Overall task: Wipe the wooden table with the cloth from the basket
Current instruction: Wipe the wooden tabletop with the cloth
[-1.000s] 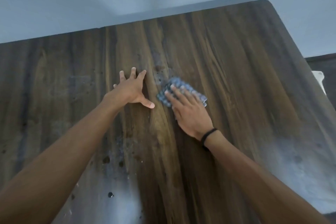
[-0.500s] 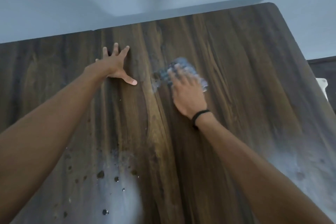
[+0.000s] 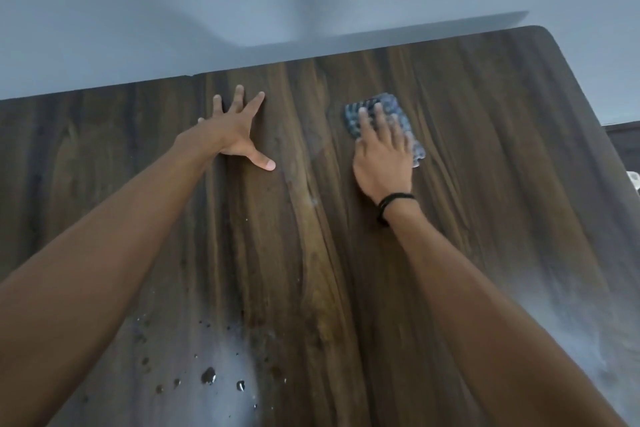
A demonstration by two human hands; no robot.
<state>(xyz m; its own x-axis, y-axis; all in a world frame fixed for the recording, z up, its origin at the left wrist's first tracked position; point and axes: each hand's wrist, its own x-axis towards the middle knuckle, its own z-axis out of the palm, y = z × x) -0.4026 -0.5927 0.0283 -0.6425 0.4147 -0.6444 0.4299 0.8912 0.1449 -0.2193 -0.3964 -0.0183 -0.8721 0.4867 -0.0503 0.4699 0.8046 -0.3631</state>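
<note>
No text, label, brand, number or sign can be read: none on the wooden table (image 3: 485, 184), the cloth (image 3: 388, 100) at one o'clock, or the black wristband (image 3: 394, 198) below it.

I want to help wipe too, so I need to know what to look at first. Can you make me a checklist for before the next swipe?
1. Wiping hand on the cloth: ok. The right hand presses flat on the cloth.
2. Cloth down on the wood: ok. It lies on the wooden table, toward the far edge.
3. Other hand out of the way: ok. The left hand rests spread on the wood, apart from the cloth.
4. Spills all wiped: not ok. Dark drops sit on the person's side of the table.
5. Cloth clean enough: cannot tell.
</note>
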